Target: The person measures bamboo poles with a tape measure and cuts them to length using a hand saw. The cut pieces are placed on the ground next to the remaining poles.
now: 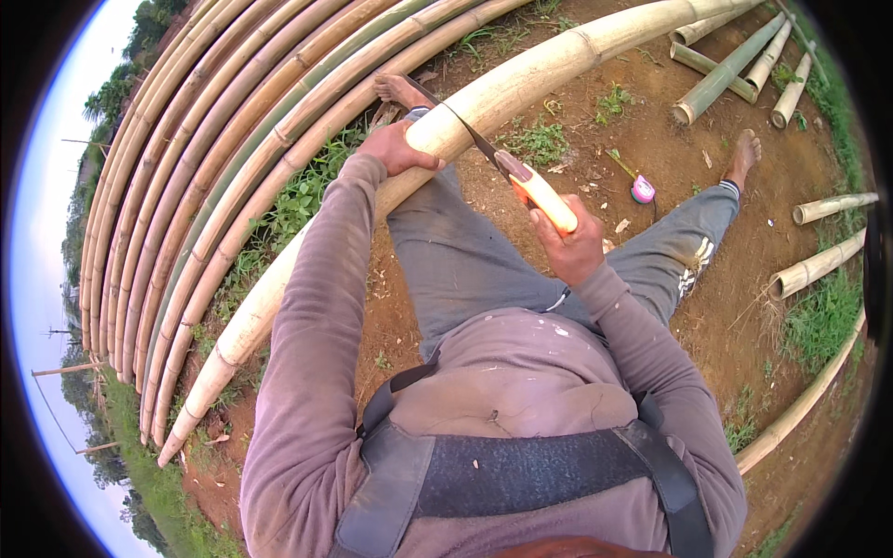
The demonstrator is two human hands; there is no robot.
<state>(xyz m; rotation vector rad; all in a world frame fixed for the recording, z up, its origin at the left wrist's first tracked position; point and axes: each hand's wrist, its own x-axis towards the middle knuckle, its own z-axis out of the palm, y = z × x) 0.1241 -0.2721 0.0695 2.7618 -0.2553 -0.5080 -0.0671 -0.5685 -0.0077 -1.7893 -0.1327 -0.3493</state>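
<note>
A long, thick bamboo pole (521, 79) runs from the lower left to the upper right and passes over my left leg. My left hand (398, 149) grips this pole from the side, fingers wrapped over it. In my right hand (574, 244) is a hand saw (549, 201) with a pale yellow and orange handle. Its dark narrow blade reaches up to the left and lies against the pole, just right of my left hand. How deep the blade sits in the bamboo I cannot tell.
Many bamboo poles (186, 186) lie side by side on the left. A pink tape measure (643, 189) with its tape partly out rests on the dirt between my feet. Short cut bamboo pieces (730, 70) lie at upper right, with more pieces (819, 264) at the right edge.
</note>
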